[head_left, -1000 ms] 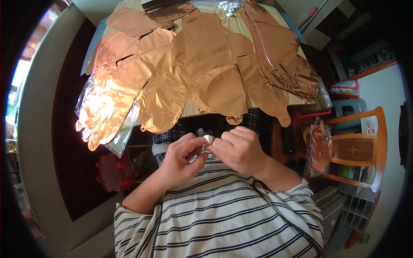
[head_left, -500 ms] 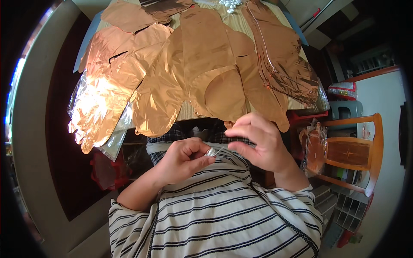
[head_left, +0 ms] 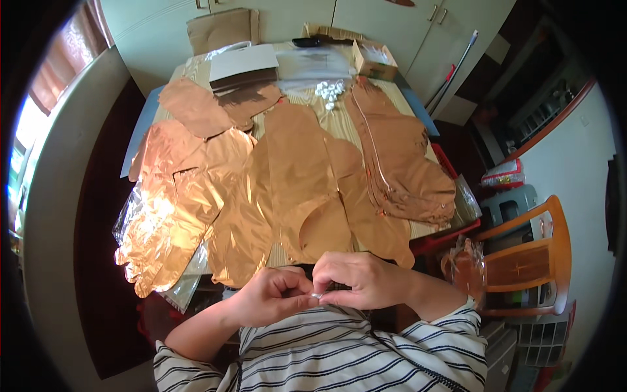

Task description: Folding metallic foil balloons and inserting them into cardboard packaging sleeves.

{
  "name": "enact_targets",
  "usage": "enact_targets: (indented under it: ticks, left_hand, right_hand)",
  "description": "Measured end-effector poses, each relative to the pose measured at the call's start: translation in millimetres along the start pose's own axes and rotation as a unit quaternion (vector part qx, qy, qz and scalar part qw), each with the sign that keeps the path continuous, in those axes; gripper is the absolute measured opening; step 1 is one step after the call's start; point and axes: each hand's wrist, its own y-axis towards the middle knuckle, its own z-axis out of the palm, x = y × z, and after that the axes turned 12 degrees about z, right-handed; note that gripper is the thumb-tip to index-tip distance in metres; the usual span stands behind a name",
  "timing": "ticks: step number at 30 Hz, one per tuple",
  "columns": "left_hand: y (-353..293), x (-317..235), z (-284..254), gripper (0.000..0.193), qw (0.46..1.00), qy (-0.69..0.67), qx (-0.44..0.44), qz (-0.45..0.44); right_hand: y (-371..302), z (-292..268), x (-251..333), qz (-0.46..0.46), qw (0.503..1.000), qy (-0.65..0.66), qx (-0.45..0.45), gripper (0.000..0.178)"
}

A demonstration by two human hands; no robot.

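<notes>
In front of my striped shirt, both hands meet at the near edge of the table. My left hand (head_left: 274, 299) pinches a small white coil of ribbon or string (head_left: 316, 296) between thumb and fingertips. From the other side my right hand (head_left: 358, 281) is closed at the same coil, its fingertips pressed together; they hide most of it. Just beyond lie flat copper-coloured foil balloons (head_left: 299, 147), overlapping across the wood-grain table. A shiny, crinkled foil balloon (head_left: 171, 225) catches the light on the left. More of them form a stack (head_left: 400, 153) on the right, with a pale strand along it.
Small white coils (head_left: 330, 91) are heaped toward the table's far side. Behind stand a white box (head_left: 243, 63) and an open cardboard box (head_left: 375, 61). A wooden chair (head_left: 526, 264) with a plastic-wrapped bundle (head_left: 465, 266) is at the right.
My right hand has come down and inward from above the strand to meet my left at the coil. The view has tilted up, showing the table's far side.
</notes>
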Motion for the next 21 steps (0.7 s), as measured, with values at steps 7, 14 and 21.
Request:
enact_targets:
  ticks: [7,14,21]
  left_hand:
    - [24.8,-8.7,-17.8,0.016,0.98,-0.184,-0.01,-0.07]
    - [45.5,-0.7,-56.8,0.029,0.938,-0.277,-0.208,-0.024]
    - [62.5,21.2,-88.8,0.039,0.798,0.572,-0.094,0.162]
  right_hand:
    - [17.1,-27.5,3.8,-0.017,1.0,-0.006,0.017,0.018]
    - [64.6,-88.5,-43.0,0.217,0.964,0.15,-0.013,0.01]
    - [184.8,-202.2,-196.1,0.397,0.886,0.149,-0.19,0.007]
